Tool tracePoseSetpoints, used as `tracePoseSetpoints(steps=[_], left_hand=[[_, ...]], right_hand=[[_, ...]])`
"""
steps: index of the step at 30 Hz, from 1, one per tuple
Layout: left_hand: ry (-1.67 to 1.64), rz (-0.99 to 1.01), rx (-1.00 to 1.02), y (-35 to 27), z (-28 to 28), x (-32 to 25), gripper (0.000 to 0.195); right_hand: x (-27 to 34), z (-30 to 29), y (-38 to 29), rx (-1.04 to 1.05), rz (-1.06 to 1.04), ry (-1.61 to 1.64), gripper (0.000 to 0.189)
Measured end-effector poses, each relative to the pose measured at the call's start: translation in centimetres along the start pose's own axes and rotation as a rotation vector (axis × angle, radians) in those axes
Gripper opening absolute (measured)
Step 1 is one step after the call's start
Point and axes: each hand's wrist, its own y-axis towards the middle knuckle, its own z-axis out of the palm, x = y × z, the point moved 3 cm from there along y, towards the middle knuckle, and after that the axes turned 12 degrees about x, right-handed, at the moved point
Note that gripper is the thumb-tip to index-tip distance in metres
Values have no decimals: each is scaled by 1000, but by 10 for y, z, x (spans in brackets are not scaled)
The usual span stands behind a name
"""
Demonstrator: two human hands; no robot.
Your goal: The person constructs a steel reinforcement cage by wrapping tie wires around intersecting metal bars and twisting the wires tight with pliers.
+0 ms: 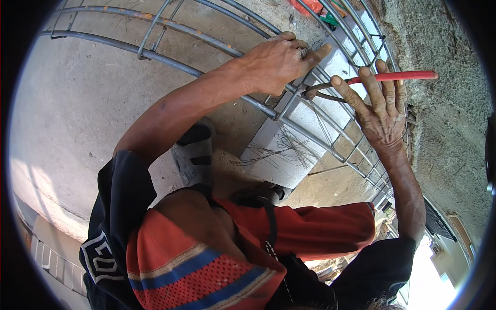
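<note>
My left hand [281, 64] lies over the bars of a steel rebar cage [174, 62], fingers curled around a bar and partly hidden. My right hand [381, 104] holds a pair of pincers [410, 75] with a red-sleeved handle. Its fingers are spread along that handle, and the other handle runs behind the hand. The jaws meet the cage at a crossing of a long bar and a stirrup [298, 91], just right of my left wrist. Thin tie wires [286, 147] hang below this crossing in a loose bundle.
A pale block [286, 166] lies under the cage. A rough concrete wall [441, 116] rises close to my right hand. Orange and green items [310, 6] are at the far end. My sandalled foot [193, 155] stands on the concrete floor [77, 116] beside the cage.
</note>
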Motion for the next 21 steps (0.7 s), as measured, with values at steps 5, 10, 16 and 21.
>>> tracePoseSetpoints(steps=[5, 10, 16, 21], left_hand=[[-35, -21, -2, 1, 1, 0, 85], [-59, -32, 53, 1, 1, 3, 91], [-33, -36, 60, -1, 4, 3, 93], [84, 23, -96, 0, 3, 0, 90]], right_hand=[[1, -10, 4, 2, -22, -64, 59], [11, -32, 13, 96, 57, -105, 72], [18, -47, 20, 133, -55, -462, 67], [19, -34, 21, 128, -217, -247, 57]])
